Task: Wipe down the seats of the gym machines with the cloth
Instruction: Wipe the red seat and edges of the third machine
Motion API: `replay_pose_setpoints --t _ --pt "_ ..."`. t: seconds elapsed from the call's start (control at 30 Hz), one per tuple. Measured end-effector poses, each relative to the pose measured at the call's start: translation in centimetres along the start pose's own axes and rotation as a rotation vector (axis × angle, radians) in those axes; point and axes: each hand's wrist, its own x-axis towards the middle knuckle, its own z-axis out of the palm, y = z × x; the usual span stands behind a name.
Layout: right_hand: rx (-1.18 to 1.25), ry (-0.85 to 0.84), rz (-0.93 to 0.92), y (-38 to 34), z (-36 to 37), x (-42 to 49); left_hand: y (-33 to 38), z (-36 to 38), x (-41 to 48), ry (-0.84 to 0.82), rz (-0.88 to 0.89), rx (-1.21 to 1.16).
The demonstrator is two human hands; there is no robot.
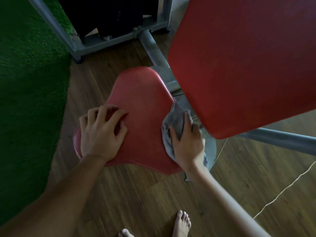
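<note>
The cloth point(174, 120) is grey, soft and light. It bunches readily, so flat pressure probably suits it better than a pinch. It lies over the right edge of the red seat point(142, 103), under the right hand point(187, 142), whose fingers lie nearly flat on it. The left hand point(100, 134) rests on the seat's left side with its fingers bent and spread, holding nothing. The back pad point(248, 62) overhangs just beside the cloth and is likely to limit stroke room there.

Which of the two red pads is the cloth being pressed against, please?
The smaller, lower seat pad: the right hand presses the grey cloth on its right edge, and the left hand rests on it. The larger pad fills the upper right.
</note>
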Motion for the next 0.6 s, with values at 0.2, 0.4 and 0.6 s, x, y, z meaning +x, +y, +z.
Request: replay_pose_setpoints --t 0.2,0.4,0.6 --pt "0.011 0.030 -0.056 0.3 0.5 -0.4 -0.9 0.2 0.3 0.024 -0.018 -0.026" --pt "0.038 -0.113 -0.047 -0.6 0.0 2.4 -1.1 0.0 0.3 0.010 -0.025 -0.050" --pt "0.038 -0.023 -0.044 -0.8 0.0 -0.3 -2.2 0.0 1.5 -0.026 0.026 -0.113"
